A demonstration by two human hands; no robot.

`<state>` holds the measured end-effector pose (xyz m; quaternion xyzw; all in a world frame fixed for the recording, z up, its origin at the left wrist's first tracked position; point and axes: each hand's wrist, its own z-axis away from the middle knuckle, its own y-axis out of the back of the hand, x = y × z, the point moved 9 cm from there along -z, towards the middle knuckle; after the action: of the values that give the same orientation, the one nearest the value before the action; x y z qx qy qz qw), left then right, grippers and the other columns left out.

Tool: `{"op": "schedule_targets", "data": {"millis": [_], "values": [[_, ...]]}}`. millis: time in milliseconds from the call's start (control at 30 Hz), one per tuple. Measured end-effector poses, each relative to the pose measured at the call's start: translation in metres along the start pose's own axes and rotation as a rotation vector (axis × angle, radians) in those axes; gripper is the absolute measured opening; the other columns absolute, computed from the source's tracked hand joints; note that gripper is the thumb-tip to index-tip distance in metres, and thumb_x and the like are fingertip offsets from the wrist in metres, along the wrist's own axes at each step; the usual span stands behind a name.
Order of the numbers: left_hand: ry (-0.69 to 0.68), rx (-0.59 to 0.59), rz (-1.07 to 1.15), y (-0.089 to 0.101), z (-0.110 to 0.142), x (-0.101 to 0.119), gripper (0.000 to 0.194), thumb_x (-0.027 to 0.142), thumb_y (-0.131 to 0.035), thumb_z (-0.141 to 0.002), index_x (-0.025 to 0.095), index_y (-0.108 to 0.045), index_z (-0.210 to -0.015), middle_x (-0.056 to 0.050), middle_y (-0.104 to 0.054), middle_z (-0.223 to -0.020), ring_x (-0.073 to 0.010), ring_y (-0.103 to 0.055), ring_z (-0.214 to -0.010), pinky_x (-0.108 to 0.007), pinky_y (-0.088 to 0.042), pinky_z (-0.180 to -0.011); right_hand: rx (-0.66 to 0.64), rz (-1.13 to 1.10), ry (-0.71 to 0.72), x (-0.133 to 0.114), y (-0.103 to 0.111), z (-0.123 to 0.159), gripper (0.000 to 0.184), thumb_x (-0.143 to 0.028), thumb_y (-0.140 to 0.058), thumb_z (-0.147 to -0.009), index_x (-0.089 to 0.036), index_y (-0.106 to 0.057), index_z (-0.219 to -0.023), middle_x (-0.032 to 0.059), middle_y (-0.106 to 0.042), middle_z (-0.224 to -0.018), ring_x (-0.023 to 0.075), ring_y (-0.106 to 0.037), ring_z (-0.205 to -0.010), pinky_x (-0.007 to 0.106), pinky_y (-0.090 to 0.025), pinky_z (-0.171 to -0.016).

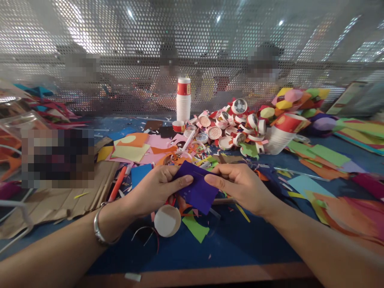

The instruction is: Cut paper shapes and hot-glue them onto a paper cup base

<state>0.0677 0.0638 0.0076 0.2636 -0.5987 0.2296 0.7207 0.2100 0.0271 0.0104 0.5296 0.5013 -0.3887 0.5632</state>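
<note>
A piece of dark purple paper is held up between both hands, above the table. My left hand pinches its upper left side, thumb on top. On the other side, my right hand grips the upper right edge between thumb and fingers. Just below the paper sits a white paper cup, its round face toward me. Beside that cup lies a green paper scrap. A red marker-like stick rests left of my left hand.
Behind the hands is a heap of cut cup pieces. A tall stack of paper cups stands at the back, another stack leans at right. Coloured paper sheets lie right, flattened cardboard left. A perforated screen closes the far side.
</note>
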Motion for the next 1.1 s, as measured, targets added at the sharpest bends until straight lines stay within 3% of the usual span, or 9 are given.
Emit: {"op": "schedule_targets", "data": {"millis": [300, 500, 700, 1100], "values": [[0.042, -0.034, 0.016, -0.01, -0.002, -0.012, 0.034, 0.042, -0.06, -0.096, 0.014, -0.065, -0.076, 0.0, -0.071, -0.059, -0.0051, -0.061, -0.046, -0.012, -0.043, -0.044, -0.025, -0.087, -0.062, 0.01, -0.007, -0.001, 0.032, -0.048, -0.073, -0.086, -0.017, -0.068, -0.083, 0.0001, -0.06, -0.07, 0.0103, -0.054, -0.06, 0.022, -0.043, -0.053], [0.066, -0.051, -0.025, -0.024, -0.003, -0.012, 0.035, 0.041, -0.055, -0.098, 0.015, -0.063, -0.076, 0.0, -0.067, -0.054, -0.0038, -0.053, -0.038, -0.011, -0.037, -0.038, 0.024, -0.091, 0.009, 0.003, -0.004, -0.004, 0.031, -0.042, -0.078, -0.083, -0.017, -0.063, -0.073, -0.0057, -0.049, -0.059, 0.0057, -0.042, -0.05, 0.018, -0.032, -0.044], [-0.039, 0.056, 0.011, -0.007, -0.002, 0.003, 0.023, 0.038, -0.058, -0.097, 0.018, -0.06, -0.107, 0.0, -0.072, -0.077, -0.0081, -0.066, -0.052, -0.015, -0.049, -0.045, 0.018, -0.126, 0.018, 0.001, -0.005, -0.003, 0.025, -0.042, -0.075, -0.086, -0.017, -0.072, -0.087, -0.0009, -0.062, -0.073, 0.0086, -0.053, -0.061, 0.02, -0.044, -0.055], [-0.047, 0.02, -0.113, -0.004, -0.003, 0.009, 0.026, 0.034, -0.054, -0.099, 0.015, -0.064, -0.084, 0.005, -0.059, -0.052, -0.005, -0.058, -0.04, -0.01, -0.036, -0.036, -0.002, -0.104, -0.035, 0.007, -0.007, -0.001, 0.028, -0.046, -0.073, -0.087, -0.018, -0.069, -0.083, -0.0009, -0.06, -0.07, 0.0107, -0.056, -0.061, 0.022, -0.045, -0.053]]}}
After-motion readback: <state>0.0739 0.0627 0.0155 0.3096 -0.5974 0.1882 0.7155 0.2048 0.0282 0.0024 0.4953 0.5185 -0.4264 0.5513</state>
